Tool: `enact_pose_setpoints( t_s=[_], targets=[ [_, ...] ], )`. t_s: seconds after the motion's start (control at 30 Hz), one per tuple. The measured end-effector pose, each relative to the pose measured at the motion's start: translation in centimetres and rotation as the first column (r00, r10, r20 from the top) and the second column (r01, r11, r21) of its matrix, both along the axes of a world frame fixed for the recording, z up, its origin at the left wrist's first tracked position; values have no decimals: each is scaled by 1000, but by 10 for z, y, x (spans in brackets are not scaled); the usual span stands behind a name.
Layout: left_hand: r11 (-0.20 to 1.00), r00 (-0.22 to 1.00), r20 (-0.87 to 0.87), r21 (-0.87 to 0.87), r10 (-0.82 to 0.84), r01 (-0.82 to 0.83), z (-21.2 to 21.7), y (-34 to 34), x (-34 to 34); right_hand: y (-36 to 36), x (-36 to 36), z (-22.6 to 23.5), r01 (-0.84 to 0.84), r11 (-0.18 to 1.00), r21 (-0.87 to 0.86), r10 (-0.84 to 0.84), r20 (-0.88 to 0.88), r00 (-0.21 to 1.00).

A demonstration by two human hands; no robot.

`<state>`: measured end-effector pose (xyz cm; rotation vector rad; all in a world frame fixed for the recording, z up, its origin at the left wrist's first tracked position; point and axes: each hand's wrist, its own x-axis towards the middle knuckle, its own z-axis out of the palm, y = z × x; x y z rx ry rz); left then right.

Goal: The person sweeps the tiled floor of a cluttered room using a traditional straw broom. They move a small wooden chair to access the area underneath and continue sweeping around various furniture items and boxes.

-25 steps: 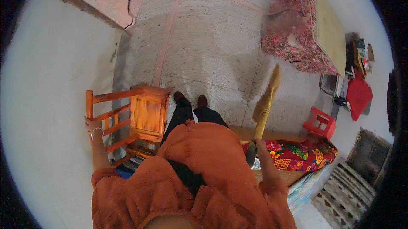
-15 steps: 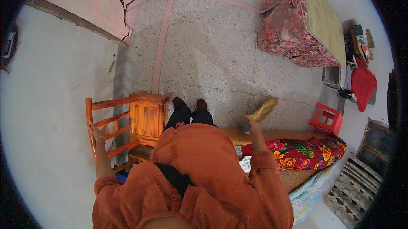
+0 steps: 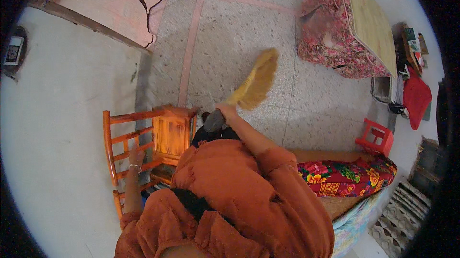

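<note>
My right hand [image 3: 227, 113] is closed around a short straw broom [image 3: 258, 80], just in front of my body. Its yellow bristles point away and to the right, held over the speckled floor, and its grey handle end sticks out on the near side of the fist. Whether the bristles touch the floor I cannot tell. My left hand [image 3: 136, 154], with a pale bracelet at the wrist, is beside the rails of an orange-brown wooden chair [image 3: 111, 148]. Its fingers are blurred against the wood, and no held thing shows there.
A small wooden cabinet [image 3: 173, 131] adjoins the chair. To the right are a red stool [image 3: 374, 137] and a bed with a folded red floral quilt [image 3: 347, 176]. A table with a floral cloth [image 3: 328, 33] stands at the far right. A doorway [image 3: 108, 1] opens at the far left.
My right hand has swung the broom from the right side, by the bed, to the left and forward. My left hand has come off the chair's outer post, inward toward the cabinet.
</note>
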<state>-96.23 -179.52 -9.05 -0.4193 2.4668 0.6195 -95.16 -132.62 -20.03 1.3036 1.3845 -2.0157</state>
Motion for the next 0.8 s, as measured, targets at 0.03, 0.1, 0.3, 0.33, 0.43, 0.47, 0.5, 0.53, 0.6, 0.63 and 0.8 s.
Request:
enact_pose_setpoints(
  t_s=[0.03,0.1,0.3,0.33,0.43,0.47,0.5,0.53,0.6,0.63,0.8],
  targets=[
    [998,999,39,61,19,-22,0,1,5,-12,-17,18,63,995,-75,-65,-20,998],
    [988,999,22,148,-48,44,-18,-10,30,-27,-49,92,182,958,-221,-195,-38,980],
    [966,986,164,249,27,-68,-75,-33,43,1,-110,106,-127,989,-76,97,-323,941],
    [965,989,147,263,-21,-18,-72,-28,40,14,-113,106,-142,988,-64,113,-327,938],
    [921,949,-33,236,-312,311,-22,17,15,56,-98,100,-60,996,-61,37,-321,946],
    [917,942,-59,214,-331,336,-28,14,15,66,-88,107,-73,997,-8,68,-296,953],
    [912,933,-82,194,-351,361,-33,13,16,74,-76,117,-87,995,48,96,-267,959],
    [954,975,44,221,-216,201,-20,29,8,78,-64,143,-133,968,210,181,-228,957],
    [970,981,185,242,-53,7,11,62,-5,93,-28,153,-184,876,447,272,-141,952],
    [965,980,198,261,-32,-21,6,65,-6,108,-3,129,-188,828,528,281,-100,954],
    [902,955,280,379,100,-206,-89,32,19,176,33,126,-149,844,514,185,-20,983]
  ],
)
